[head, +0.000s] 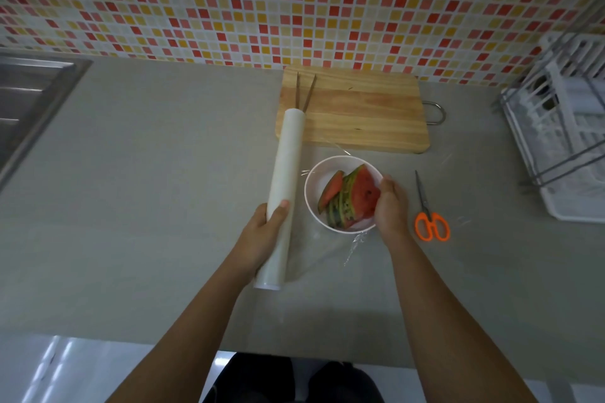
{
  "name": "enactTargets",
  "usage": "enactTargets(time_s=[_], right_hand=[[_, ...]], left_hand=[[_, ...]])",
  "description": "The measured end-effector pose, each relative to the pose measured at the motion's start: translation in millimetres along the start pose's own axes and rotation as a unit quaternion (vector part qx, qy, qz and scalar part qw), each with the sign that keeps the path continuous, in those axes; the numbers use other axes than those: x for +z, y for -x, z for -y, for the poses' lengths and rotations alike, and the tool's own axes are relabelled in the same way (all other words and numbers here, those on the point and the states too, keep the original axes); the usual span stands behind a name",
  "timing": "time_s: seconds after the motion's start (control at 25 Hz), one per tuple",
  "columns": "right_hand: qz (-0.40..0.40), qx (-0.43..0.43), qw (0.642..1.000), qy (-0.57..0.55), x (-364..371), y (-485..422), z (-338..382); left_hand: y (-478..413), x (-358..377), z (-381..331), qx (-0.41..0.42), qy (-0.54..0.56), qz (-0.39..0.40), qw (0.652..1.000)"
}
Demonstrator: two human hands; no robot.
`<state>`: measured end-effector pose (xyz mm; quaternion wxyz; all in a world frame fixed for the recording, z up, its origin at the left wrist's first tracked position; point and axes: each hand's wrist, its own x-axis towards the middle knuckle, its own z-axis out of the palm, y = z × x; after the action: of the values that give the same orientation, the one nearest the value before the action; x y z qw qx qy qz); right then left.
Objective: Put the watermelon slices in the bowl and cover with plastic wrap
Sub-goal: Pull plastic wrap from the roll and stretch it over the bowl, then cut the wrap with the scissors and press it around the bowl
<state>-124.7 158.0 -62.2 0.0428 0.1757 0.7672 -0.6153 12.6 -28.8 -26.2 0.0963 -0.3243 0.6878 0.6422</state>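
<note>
A white bowl (312,185) stands on the grey counter and holds several watermelon slices (355,198), red flesh with green rind. My left hand (266,232) grips a long white roll of plastic wrap (286,154) lying just left of the bowl. A clear sheet of plastic wrap (330,247) stretches from the roll across the bowl and spills onto the counter in front. My right hand (389,206) rests on the bowl's right rim, fingers pressed down on the sheet there.
A wooden cutting board (360,111) with two chopsticks (302,90) lies behind the bowl. Orange-handled scissors (429,213) lie to the right. A white dish rack (563,141) stands at far right, a steel sink (29,101) at far left. The counter edge (131,335) runs near me.
</note>
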Motion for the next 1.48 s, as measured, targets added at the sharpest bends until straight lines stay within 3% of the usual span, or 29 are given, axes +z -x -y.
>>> enactTargets(time_s=[0.12, 0.32, 0.4, 0.52, 0.6, 0.96, 1.04, 1.12, 1.2, 1.28, 1.36, 1.48], right_hand=[[0.003, -0.003, 1.000, 0.008, -1.6, 3.7, 3.7], [0.052, 0.019, 0.996, 0.067, -17.2, 7.9, 20.5], [0.008, -0.026, 0.991, 0.133, -35.1, 6.5, 21.7], [-0.072, -0.044, 0.925, 0.369, -66.4, 11.0, 12.1], [-0.073, -0.020, 0.898, 0.434, -76.4, 18.9, 3.9], [-0.050, -0.011, 0.875, 0.481, -86.6, 16.2, -1.3], [-0.060, -0.019, 0.896, 0.440, -83.8, 20.5, 6.5], [-0.051, -0.075, 0.942, 0.323, -75.8, 33.1, 16.0], [0.024, -0.109, 0.978, 0.177, -61.3, 57.0, 26.6], [0.129, -0.102, 0.984, 0.061, -45.1, 85.6, 31.4], [0.206, -0.086, 0.975, 0.016, -33.4, 107.7, 28.4], [0.237, -0.066, 0.969, -0.019, -26.4, 130.1, 23.1]], left_hand=[[4.8, -0.5, 2.2, -0.028, 0.050, 0.010, 0.998], [6.7, -0.7, 8.2, 0.033, 0.006, -0.006, 0.999], [6.6, 1.6, 8.7, 0.036, 0.017, -0.008, 0.999], [6.5, 4.1, 8.6, 0.036, 0.016, -0.009, 0.999], [6.5, 4.9, 8.3, 0.033, 0.026, -0.006, 0.999], [1.4, 7.6, 9.3, 0.033, 0.027, -0.004, 0.999], [-1.3, 6.1, 9.4, 0.033, 0.024, -0.007, 0.999], [-2.8, 5.0, 9.5, 0.029, 0.035, -0.008, 0.999], [-1.0, 5.0, 7.1, 0.023, 0.061, 0.003, 0.998], [1.0, 5.3, 4.7, 0.021, 0.075, 0.016, 0.997], [1.9, 4.3, 4.5, 0.025, 0.078, 0.025, 0.996], [2.1, 1.6, 4.9, 0.024, 0.067, 0.028, 0.997]])
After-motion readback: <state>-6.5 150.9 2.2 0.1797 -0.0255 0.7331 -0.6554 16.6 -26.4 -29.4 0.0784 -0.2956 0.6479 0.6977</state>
